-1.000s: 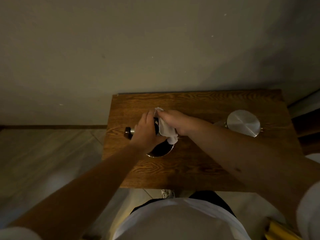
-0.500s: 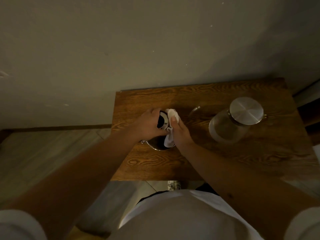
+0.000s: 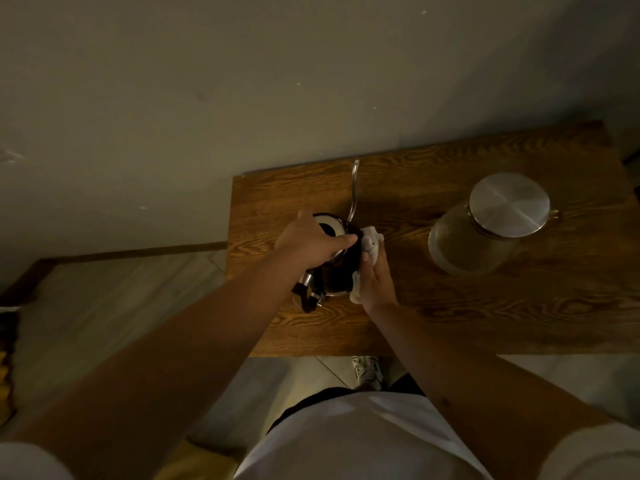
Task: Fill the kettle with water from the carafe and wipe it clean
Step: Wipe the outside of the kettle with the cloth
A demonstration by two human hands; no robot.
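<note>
A dark kettle (image 3: pixel 337 271) with a thin gooseneck spout (image 3: pixel 354 188) stands on the left part of the wooden table (image 3: pixel 450 323). My left hand (image 3: pixel 311 242) lies over its lid and holds the top. Its handle points toward me at the lower left. My right hand (image 3: pixel 375 278) presses a crumpled white cloth (image 3: pixel 369 242) against the kettle's right side. A glass carafe (image 3: pixel 471 244) with a round metal lid (image 3: pixel 509 204) stands to the right, apart from both hands.
The table's back edge runs along a plain wall (image 3: pixel 277 81). Tiled floor (image 3: pixel 104 306) lies to the left and below the front edge, where a shoe (image 3: pixel 369 370) shows.
The kettle has turned: its handle, which pointed left, now points toward me, and the spout now points away. My right hand with the cloth has slid from the top down the kettle's right side.
</note>
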